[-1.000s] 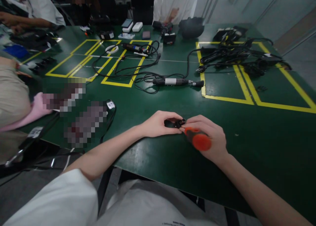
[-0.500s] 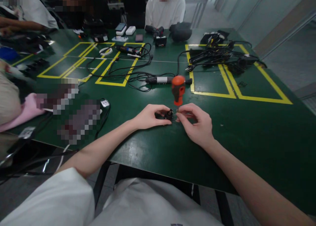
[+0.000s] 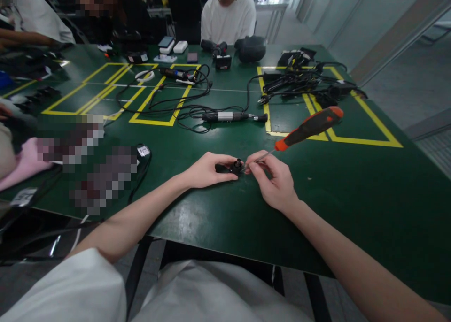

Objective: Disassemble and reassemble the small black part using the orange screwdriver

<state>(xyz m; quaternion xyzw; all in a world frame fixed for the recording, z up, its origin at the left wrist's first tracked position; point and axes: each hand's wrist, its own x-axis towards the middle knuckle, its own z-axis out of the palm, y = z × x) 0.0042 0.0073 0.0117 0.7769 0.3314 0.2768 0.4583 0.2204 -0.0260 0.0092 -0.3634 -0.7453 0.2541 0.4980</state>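
Note:
My left hand (image 3: 206, 170) pins a small black part (image 3: 231, 166) to the green table (image 3: 352, 190), fingers curled around it. My right hand (image 3: 273, 179) pinches the thin metal shaft of a screwdriver near its tip, right beside the part. The screwdriver's orange and black handle (image 3: 310, 126) sticks out up and to the right, away from me, over the table. The tip sits at the part's round top; the exact contact is too small to make out.
An electric screwdriver (image 3: 230, 117) with looped black cables lies beyond my hands among yellow tape rectangles (image 3: 165, 94). A tangle of cables and plugs (image 3: 306, 80) sits at the far right. Other people sit at the far and left sides. Blurred items lie at the left.
The screwdriver handle swung from lying in my right palm, to upright, to leaning away to the right. My right hand now holds the shaft instead of the handle. The view shifted slightly.

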